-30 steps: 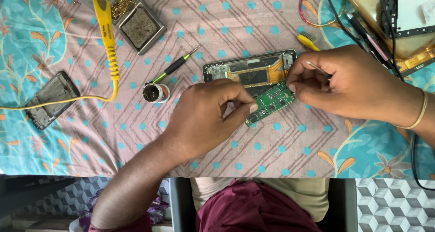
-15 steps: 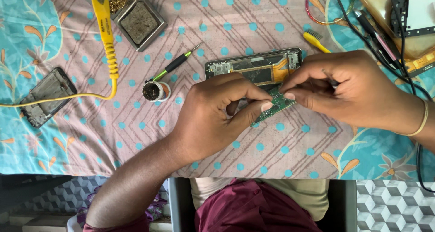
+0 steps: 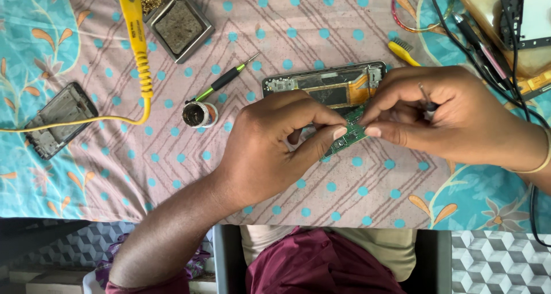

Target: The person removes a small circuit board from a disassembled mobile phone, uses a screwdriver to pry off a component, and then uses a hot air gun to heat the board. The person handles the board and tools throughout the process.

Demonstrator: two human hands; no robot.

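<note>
Both hands (image 3: 344,127) now pinch the green circuit board (image 3: 351,134) closer together than before.

Most of the green board (image 3: 351,132) is hidden under the left hand (image 3: 270,148) and the right hand (image 3: 453,119); only a strip between the fingertips shows. The hands also cover the lower edge of the open phone (image 3: 327,86). A thin tool (image 3: 426,99) in the right hand shows only as a short shaft, its tip hidden. The iron (image 3: 135,33) is cut off at the top edge, as is the tray (image 3: 175,21). The screen (image 3: 531,18) runs off the right edge. The pot (image 3: 198,114) holds something too small to tell
</note>
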